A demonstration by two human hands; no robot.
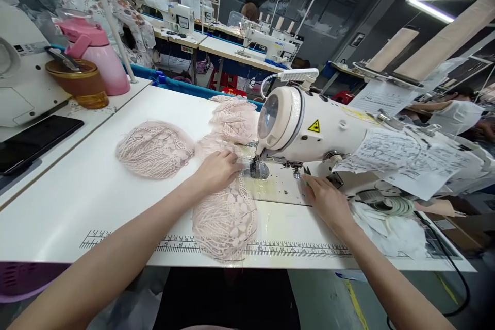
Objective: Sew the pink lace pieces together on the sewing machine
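Observation:
My left hand (218, 169) lies on a pale pink lace piece (226, 219), its fingers flat and pressing the lace down just left of the presser foot (256, 169) of the white sewing machine (309, 126). My right hand (325, 198) rests on the machine bed to the right of the needle, fingers stretched out flat near a small metal part. A second pink lace piece (154, 148) lies to the left on the white table (77, 201). More pink lace (235, 116) is heaped behind the needle.
A pink bottle (100, 56) and an amber jar (81, 82) stand at the far left beside a dark phone (34, 142). Papers (406, 160) are draped over the machine arm. A printed ruler (270, 247) runs along the table's front edge. Other people sit at machines behind.

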